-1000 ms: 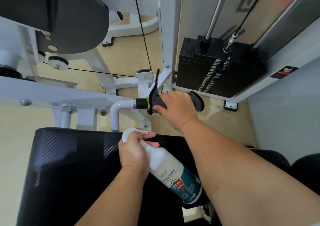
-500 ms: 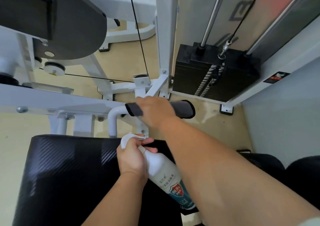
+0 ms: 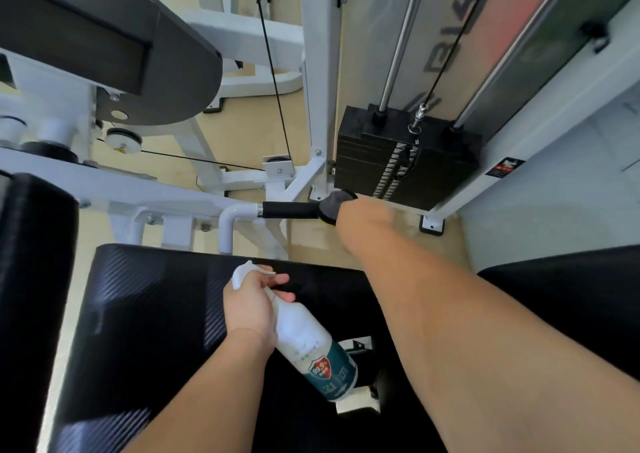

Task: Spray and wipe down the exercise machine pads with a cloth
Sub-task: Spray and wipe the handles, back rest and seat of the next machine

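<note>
The right grip, clamped on the grey cloth, is wiping the black handle at its right end while the left grip is clutching the spray bottle over the near seat pad, likely needing spray next.

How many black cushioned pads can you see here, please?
3: the centre pad beneath the spray bottle, a left pad at the frame's left edge, a right pad at its right edge. Others may be hidden.

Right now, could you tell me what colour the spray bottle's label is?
Teal label with a red shield, on a white bottle; head view.
</note>
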